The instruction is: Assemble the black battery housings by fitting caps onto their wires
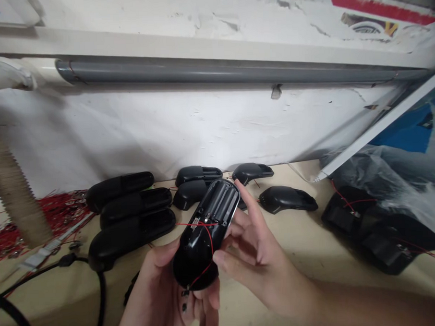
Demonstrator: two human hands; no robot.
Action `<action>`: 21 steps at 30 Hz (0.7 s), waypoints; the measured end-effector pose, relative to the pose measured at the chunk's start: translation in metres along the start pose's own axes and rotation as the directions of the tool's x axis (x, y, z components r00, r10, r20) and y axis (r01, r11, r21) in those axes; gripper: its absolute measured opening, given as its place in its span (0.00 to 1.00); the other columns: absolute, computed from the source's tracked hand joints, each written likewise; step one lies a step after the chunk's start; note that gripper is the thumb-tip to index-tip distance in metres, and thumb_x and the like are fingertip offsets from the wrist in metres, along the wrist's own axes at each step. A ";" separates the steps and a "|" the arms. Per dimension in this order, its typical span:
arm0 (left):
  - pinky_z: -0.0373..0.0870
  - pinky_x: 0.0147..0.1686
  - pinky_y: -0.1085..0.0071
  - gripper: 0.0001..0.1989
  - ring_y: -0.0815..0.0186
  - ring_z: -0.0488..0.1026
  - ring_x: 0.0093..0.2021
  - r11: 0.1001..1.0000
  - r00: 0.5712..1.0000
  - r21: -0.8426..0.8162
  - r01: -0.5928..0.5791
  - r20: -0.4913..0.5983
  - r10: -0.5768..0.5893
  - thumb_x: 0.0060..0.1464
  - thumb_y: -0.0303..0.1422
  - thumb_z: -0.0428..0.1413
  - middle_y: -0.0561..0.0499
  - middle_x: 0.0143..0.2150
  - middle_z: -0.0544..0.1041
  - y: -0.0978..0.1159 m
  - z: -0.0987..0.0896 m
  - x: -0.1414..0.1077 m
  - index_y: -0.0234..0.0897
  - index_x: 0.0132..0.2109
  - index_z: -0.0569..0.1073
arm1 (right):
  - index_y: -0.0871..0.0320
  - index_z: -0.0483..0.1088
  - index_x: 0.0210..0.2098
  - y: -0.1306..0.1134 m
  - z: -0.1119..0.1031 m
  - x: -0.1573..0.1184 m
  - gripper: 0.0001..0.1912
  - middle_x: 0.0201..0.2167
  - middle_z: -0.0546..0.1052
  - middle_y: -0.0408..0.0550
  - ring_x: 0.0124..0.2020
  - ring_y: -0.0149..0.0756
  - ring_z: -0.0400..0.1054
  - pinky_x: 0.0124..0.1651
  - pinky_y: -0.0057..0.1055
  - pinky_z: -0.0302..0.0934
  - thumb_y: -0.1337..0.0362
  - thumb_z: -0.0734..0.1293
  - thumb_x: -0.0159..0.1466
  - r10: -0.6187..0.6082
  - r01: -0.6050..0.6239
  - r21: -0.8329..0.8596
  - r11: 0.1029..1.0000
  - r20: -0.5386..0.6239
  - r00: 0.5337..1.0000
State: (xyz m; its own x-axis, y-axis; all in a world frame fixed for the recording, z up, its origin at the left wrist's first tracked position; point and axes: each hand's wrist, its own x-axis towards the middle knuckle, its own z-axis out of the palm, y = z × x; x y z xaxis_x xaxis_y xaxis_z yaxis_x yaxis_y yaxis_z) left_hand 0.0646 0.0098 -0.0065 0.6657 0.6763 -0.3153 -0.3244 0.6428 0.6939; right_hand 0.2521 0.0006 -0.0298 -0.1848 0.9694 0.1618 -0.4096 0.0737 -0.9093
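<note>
Black housing (202, 240) gripped between both hands: left hand (161, 293) curled beneath its lower end, right hand (259, 259) pinching its right side; long axis points up-right, away from left hand.

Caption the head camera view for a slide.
The left hand and right hand hold a black plastic housing with red wires, matching housings behind.
</note>
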 end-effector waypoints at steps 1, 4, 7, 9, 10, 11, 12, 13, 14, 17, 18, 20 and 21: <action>0.74 0.21 0.81 0.31 0.64 0.85 0.25 1.000 1.000 0.017 -0.007 -0.015 0.007 0.68 0.55 0.48 0.49 0.32 0.86 0.001 0.002 -0.001 0.33 0.40 0.83 | 0.30 0.27 0.78 0.000 0.001 0.000 0.62 0.50 0.69 0.45 0.47 0.40 0.70 0.61 0.53 0.63 0.60 0.77 0.66 -0.003 0.003 0.002 1.000 -0.005 1.000; 0.74 0.20 0.81 0.29 0.63 0.84 0.23 1.000 1.000 0.019 0.004 -0.015 -0.004 0.62 0.57 0.57 0.48 0.31 0.85 0.003 0.006 0.000 0.32 0.37 0.84 | 0.28 0.25 0.77 0.000 0.002 -0.002 0.63 0.56 0.70 0.46 0.46 0.40 0.71 0.58 0.52 0.66 0.61 0.77 0.66 -0.011 0.011 0.016 1.000 0.008 1.000; 0.74 0.21 0.82 0.29 0.64 0.84 0.24 1.000 1.000 0.029 0.013 -0.020 -0.013 0.64 0.55 0.53 0.48 0.30 0.85 0.002 0.006 0.000 0.32 0.37 0.84 | 0.31 0.30 0.76 -0.001 0.000 -0.002 0.60 0.59 0.72 0.48 0.53 0.43 0.73 0.58 0.51 0.67 0.63 0.78 0.66 0.002 -0.004 0.057 0.998 0.023 1.000; 0.73 0.21 0.82 0.29 0.66 0.84 0.23 0.999 0.999 0.045 0.001 -0.042 0.001 0.67 0.53 0.50 0.51 0.28 0.84 0.000 0.004 0.000 0.34 0.37 0.84 | 0.36 0.45 0.74 -0.001 -0.002 -0.001 0.50 0.59 0.74 0.47 0.58 0.44 0.73 0.61 0.50 0.67 0.64 0.78 0.65 0.025 -0.030 0.097 0.995 0.059 0.998; 0.73 0.21 0.82 0.29 0.67 0.83 0.23 0.999 0.999 0.052 0.000 -0.053 0.003 0.67 0.54 0.50 0.51 0.28 0.84 -0.001 0.004 -0.001 0.34 0.37 0.83 | 0.39 0.54 0.70 -0.002 -0.002 -0.001 0.43 0.58 0.74 0.47 0.59 0.44 0.73 0.63 0.49 0.66 0.64 0.78 0.65 0.038 -0.047 0.114 0.992 0.076 0.996; 0.72 0.20 0.83 0.29 0.67 0.83 0.22 0.998 0.998 0.055 0.006 -0.062 -0.003 0.66 0.55 0.51 0.51 0.28 0.84 -0.001 0.003 -0.001 0.35 0.37 0.83 | 0.42 0.61 0.65 -0.002 -0.003 0.000 0.36 0.57 0.75 0.46 0.60 0.43 0.73 0.64 0.48 0.66 0.65 0.79 0.64 0.053 -0.064 0.128 0.990 0.087 0.995; 0.71 0.20 0.83 0.29 0.67 0.82 0.21 0.998 0.998 0.057 0.022 -0.067 -0.018 0.65 0.57 0.52 0.51 0.28 0.84 -0.002 0.002 -0.002 0.35 0.37 0.83 | 0.44 0.64 0.61 -0.002 -0.003 0.000 0.32 0.57 0.75 0.45 0.60 0.43 0.74 0.66 0.48 0.66 0.65 0.79 0.64 0.072 -0.085 0.141 0.986 0.096 0.993; 0.70 0.19 0.83 0.30 0.67 0.82 0.21 0.998 0.997 0.058 0.036 -0.074 -0.032 0.64 0.59 0.53 0.50 0.29 0.85 -0.003 0.001 -0.004 0.35 0.38 0.82 | 0.45 0.66 0.59 -0.001 -0.002 0.000 0.30 0.57 0.75 0.45 0.60 0.43 0.74 0.66 0.48 0.66 0.65 0.79 0.63 0.084 -0.097 0.154 0.983 0.091 0.992; 0.70 0.19 0.84 0.32 0.68 0.82 0.21 0.997 0.995 0.065 0.049 -0.092 -0.043 0.65 0.60 0.51 0.50 0.30 0.85 -0.003 0.000 -0.004 0.36 0.39 0.82 | 0.45 0.66 0.59 -0.001 -0.002 0.001 0.30 0.57 0.75 0.45 0.61 0.44 0.74 0.67 0.48 0.65 0.65 0.80 0.63 0.093 -0.106 0.168 0.980 0.084 0.992; 0.68 0.17 0.85 0.36 0.69 0.81 0.21 0.991 0.990 0.102 0.083 -0.123 -0.070 0.66 0.63 0.48 0.51 0.30 0.84 -0.003 -0.001 -0.004 0.35 0.37 0.81 | 0.45 0.67 0.59 0.001 -0.001 0.001 0.31 0.58 0.76 0.45 0.62 0.46 0.74 0.67 0.50 0.65 0.64 0.81 0.61 0.102 -0.115 0.200 0.973 0.074 0.992; 0.66 0.16 0.85 0.37 0.70 0.80 0.20 0.989 0.989 0.113 0.099 -0.124 -0.085 0.64 0.65 0.49 0.50 0.29 0.83 -0.003 -0.002 -0.002 0.34 0.35 0.81 | 0.46 0.68 0.58 0.002 0.000 0.001 0.30 0.57 0.77 0.45 0.61 0.46 0.74 0.67 0.50 0.65 0.64 0.81 0.61 0.102 -0.112 0.206 0.972 0.057 0.993; 0.64 0.14 0.85 0.40 0.70 0.77 0.18 0.983 0.986 0.127 0.131 -0.116 -0.117 0.59 0.70 0.51 0.49 0.25 0.80 -0.003 -0.004 0.001 0.34 0.34 0.80 | 0.47 0.69 0.57 0.004 0.000 0.001 0.28 0.56 0.79 0.46 0.58 0.45 0.75 0.67 0.50 0.65 0.63 0.81 0.61 0.118 -0.117 0.217 0.969 0.012 0.993; 0.64 0.13 0.84 0.41 0.70 0.76 0.18 0.982 0.986 0.136 0.133 -0.120 -0.117 0.58 0.71 0.51 0.49 0.24 0.79 -0.005 -0.006 0.002 0.34 0.36 0.80 | 0.47 0.69 0.57 0.004 -0.001 0.001 0.28 0.56 0.80 0.46 0.57 0.45 0.76 0.66 0.50 0.65 0.62 0.81 0.61 0.130 -0.122 0.222 0.967 -0.022 0.991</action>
State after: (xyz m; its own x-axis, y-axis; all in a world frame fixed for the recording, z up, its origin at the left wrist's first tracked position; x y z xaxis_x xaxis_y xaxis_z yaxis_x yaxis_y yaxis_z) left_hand 0.0639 0.0104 -0.0143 0.6135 0.6347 -0.4699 -0.1387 0.6723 0.7271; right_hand 0.2507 0.0017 -0.0338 -0.2170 0.9756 0.0337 -0.5722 -0.0991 -0.8141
